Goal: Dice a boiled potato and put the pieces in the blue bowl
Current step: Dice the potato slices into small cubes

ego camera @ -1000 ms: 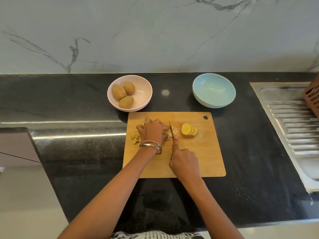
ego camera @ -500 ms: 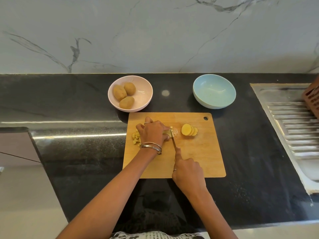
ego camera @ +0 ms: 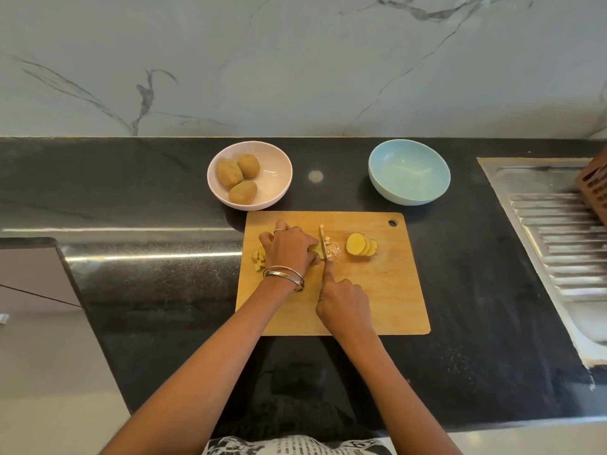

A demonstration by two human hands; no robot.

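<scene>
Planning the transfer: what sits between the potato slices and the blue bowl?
Head view: only bare cutting board, then dark countertop, between the potato slices and the blue bowl.

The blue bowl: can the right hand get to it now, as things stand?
Probably not at once. The right hand grips the knife, whose blade is down in the potato. The blue bowl lies beyond the board's far edge, with bare counter between, so the way looks free once the knife is put down.

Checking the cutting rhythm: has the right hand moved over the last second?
Yes. The right hand went back toward the cutting board's near edge, then forward again.
</scene>
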